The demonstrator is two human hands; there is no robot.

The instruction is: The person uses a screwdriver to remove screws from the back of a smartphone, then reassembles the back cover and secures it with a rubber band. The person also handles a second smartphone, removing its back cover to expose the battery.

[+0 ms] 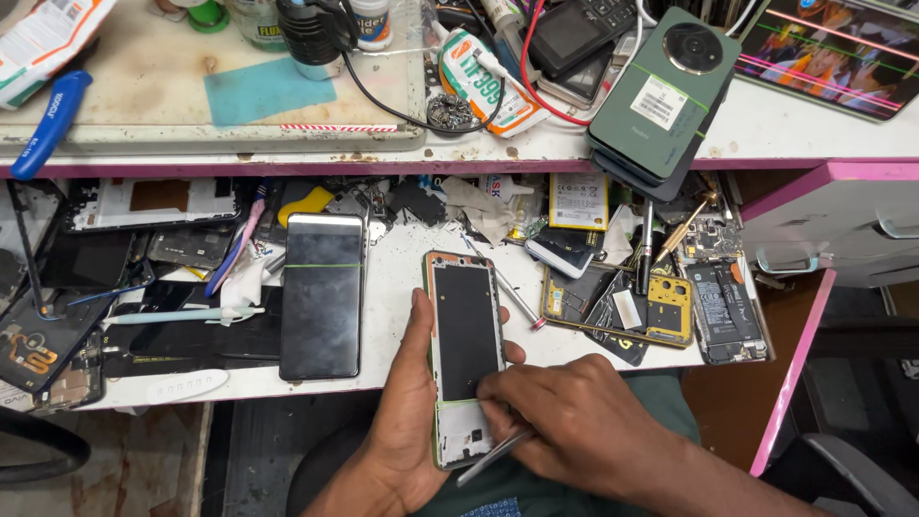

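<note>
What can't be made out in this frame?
- Head view: tip of the metal tool is hidden under the right hand.
- Lower end of the opened phone is partly covered by the left hand and right fingers.
- Tablet is cut off by the top edge.

The left hand (407,421) lies palm up with its thumb raised along one side and fingers curled in a cradling grip, while the right hand (565,416) reaches across from the right, knuckles up, fingertips pinched together.
</note>
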